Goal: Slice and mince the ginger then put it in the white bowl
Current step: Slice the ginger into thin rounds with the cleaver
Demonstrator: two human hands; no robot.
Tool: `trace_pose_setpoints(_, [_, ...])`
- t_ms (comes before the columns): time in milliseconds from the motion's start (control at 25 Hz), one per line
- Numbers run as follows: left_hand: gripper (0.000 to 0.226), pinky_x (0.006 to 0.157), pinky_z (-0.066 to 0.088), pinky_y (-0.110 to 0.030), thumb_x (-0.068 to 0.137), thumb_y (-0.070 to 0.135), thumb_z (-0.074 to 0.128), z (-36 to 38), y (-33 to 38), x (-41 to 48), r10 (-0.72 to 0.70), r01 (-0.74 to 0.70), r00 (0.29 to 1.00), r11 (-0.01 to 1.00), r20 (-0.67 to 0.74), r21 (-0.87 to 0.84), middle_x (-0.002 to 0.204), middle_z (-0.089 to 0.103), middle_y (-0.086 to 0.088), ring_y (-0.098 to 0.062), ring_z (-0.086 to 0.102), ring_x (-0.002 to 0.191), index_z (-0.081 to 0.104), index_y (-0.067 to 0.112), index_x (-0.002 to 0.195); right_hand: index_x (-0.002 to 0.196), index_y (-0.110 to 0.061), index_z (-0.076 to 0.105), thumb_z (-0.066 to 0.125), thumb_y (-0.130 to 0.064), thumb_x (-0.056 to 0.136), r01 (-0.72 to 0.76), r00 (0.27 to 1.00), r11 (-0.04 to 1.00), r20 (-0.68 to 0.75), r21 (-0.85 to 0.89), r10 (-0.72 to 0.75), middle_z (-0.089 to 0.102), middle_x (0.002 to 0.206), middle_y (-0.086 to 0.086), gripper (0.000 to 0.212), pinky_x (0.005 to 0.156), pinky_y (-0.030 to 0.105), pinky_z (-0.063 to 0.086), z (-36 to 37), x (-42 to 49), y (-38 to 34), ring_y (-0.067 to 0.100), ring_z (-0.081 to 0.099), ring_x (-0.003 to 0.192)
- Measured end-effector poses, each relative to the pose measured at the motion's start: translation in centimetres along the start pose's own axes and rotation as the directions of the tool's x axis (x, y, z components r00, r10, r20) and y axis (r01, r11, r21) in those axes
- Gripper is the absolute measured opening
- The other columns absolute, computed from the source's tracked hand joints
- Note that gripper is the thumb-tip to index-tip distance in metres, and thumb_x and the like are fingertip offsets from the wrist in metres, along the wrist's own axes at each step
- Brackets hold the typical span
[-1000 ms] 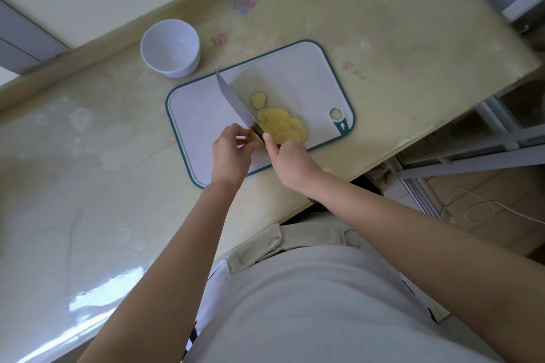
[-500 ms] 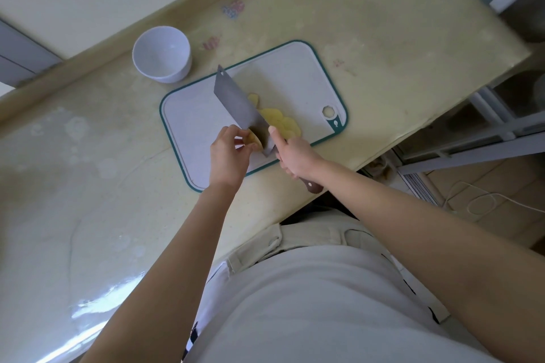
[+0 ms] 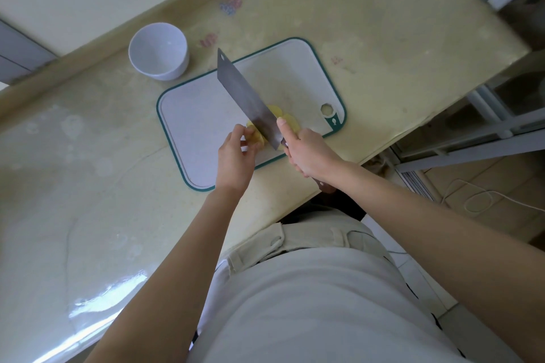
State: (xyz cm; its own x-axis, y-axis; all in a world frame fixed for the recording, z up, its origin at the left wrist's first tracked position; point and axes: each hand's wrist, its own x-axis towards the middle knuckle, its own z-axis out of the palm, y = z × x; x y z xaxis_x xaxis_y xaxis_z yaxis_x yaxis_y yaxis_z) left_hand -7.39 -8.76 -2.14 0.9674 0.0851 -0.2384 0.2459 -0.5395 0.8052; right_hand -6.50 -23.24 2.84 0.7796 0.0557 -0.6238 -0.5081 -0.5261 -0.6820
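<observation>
A white cutting board (image 3: 203,109) with a green rim lies on the yellowish counter. Yellow ginger slices (image 3: 290,121) sit on its near right part, partly hidden by the blade. My right hand (image 3: 306,153) grips the handle of a cleaver (image 3: 244,94), index finger along the blade's side; the blade is tilted so its flat side shows, lying over the slices. My left hand (image 3: 236,159) pinches ginger slices (image 3: 255,135) just left of the blade. The empty white bowl (image 3: 159,51) stands beyond the board's far left corner.
The counter edge (image 3: 383,150) runs diagonally just right of the board, with floor, a white cable and metal frames beyond. A wall ledge borders the counter at the back. Bare counter stretches to the left.
The cleaver has tipped from edge-down to flat side showing and now leans over the slices. My left hand stays at the ginger beside the blade.
</observation>
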Motion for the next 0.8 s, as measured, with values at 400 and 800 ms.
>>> trace_pose_setpoints(400, [0.009, 0.069, 0.041, -0.001, 0.091, 0.009, 0.058, -0.3, 0.3, 0.1, -0.071, 0.07, 0.997, 0.995, -0.013, -0.077, 0.103, 0.06, 0.0, -0.013, 0.056, 0.089, 0.05, 0.014, 0.093, 0.059, -0.009, 0.037, 0.024, -0.058, 0.097, -0.007, 1.0, 1.0, -0.03, 0.001, 0.007, 0.043, 0.055, 0.006, 0.063, 0.052, 0.03, 0.034, 0.4, -2.5, 0.3, 0.019, 0.039, 0.046])
trace_pose_setpoints(800, [0.011, 0.083, 0.054, -0.036, 0.09, 0.007, 0.058, -0.3, 0.3, -0.1, -0.059, 0.056, 0.998, 0.996, -0.031, -0.07, 0.107, 0.054, 0.002, -0.011, 0.057, 0.09, 0.051, 0.014, 0.094, 0.055, -0.007, 0.042, 0.021, -0.056, 0.098, 0.028, 0.997, 0.996, -0.071, -0.089, -0.035, 0.05, 0.056, 0.01, 0.069, 0.074, 0.042, 0.048, 0.9, -3.6, 0.4, 0.026, 0.051, 0.059])
